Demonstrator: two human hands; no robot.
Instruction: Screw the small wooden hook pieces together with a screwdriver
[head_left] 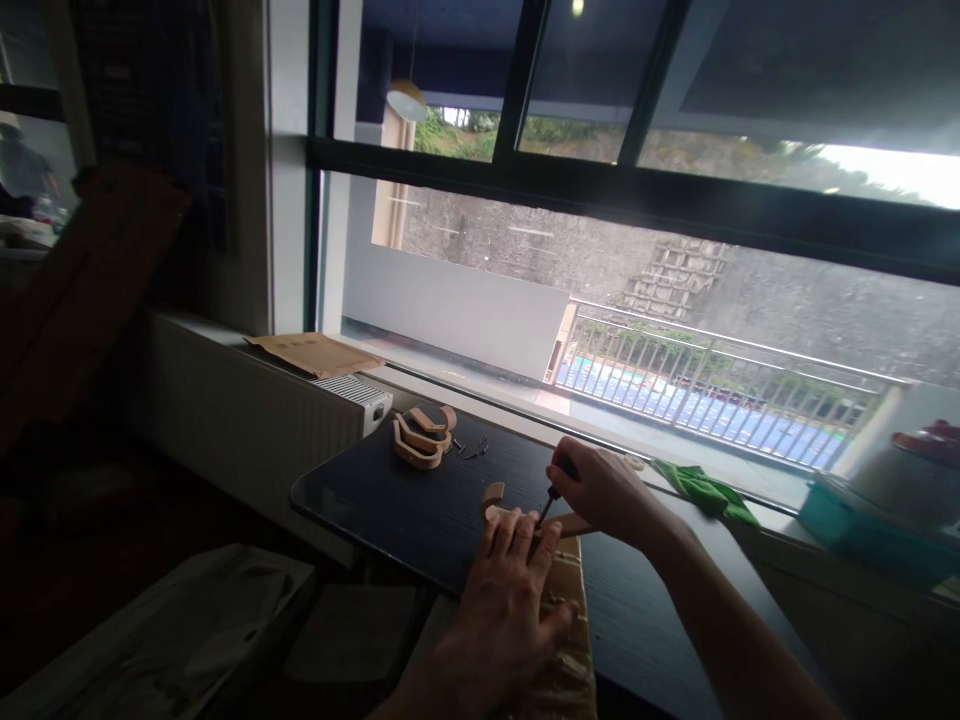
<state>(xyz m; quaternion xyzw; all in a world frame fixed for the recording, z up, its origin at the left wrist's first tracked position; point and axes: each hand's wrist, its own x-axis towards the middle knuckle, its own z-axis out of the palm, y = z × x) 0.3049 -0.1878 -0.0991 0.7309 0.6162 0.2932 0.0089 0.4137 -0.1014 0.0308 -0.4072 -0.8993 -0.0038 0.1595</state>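
Note:
My right hand (592, 490) is closed around a screwdriver (553, 494) with a dark handle. Its shaft points down and to the left, ending close to my left fingertips. A curved light-wood piece (493, 497) lies under the shaft, partly covered by both hands. My left hand (514, 580) rests over that piece with its fingers stretched and slightly spread, the thumb out to the right. Beneath it is a long block (570, 640) that looks wrapped in shiny brown tape. Whether the screwdriver's tip sits in a screw is hidden by my fingers.
On the dark table (360, 500), several bent wooden pieces (420, 450) lie beside loose screws (472, 452). A green cloth (705, 490) and a teal box (862, 530) line the windowsill. A brown envelope (315, 353) lies above the radiator (247, 400), left of the table.

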